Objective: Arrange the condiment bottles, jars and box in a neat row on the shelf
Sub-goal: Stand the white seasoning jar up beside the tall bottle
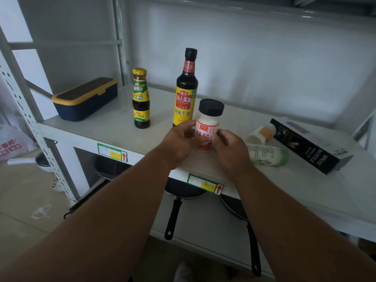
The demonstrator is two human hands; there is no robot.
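Both hands, left (179,139) and right (227,147), clasped the MSG jar (207,127) beside the soy sauce bottle (184,92); a nudge might have toppled that bottle.

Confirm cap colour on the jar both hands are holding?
Black. The jar's cap shows clearly in the head view, above a white body with a red-striped label.

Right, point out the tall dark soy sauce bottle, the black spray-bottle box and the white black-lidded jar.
tall dark soy sauce bottle (184,102): head view, yellow label.
black spray-bottle box (311,147): head view, long printed side.
white black-lidded jar (207,127): head view, red-striped label.
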